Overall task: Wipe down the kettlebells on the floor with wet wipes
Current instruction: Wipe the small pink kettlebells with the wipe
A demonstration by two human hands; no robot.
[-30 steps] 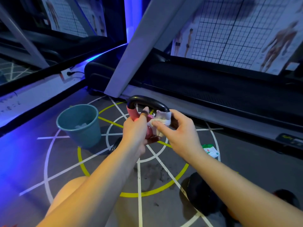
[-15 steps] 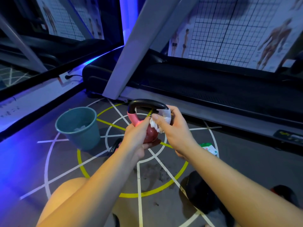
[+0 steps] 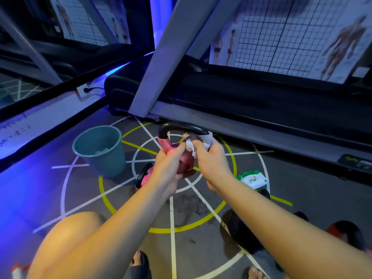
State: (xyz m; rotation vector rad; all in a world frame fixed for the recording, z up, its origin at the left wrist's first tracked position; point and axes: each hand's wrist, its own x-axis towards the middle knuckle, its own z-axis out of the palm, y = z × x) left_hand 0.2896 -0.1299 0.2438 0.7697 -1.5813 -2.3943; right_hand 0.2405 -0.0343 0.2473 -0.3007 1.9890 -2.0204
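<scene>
I am holding the pink kettlebell [image 3: 187,165] up off the floor [image 3: 302,198] with my left hand [image 3: 168,170], fingers curled around its round glossy body, so that the handle [image 3: 179,127] is free for cleaning. My right hand [image 3: 211,161] is pinching a crumpled white wet wipe [image 3: 208,138] around the smooth black handle, at its curved right end. A second pink kettlebell [image 3: 145,178] is lying on the grey floor near the teal plastic bin [image 3: 100,154]; the soft wipes pack [image 3: 252,179] is lying near my right wrist.
</scene>
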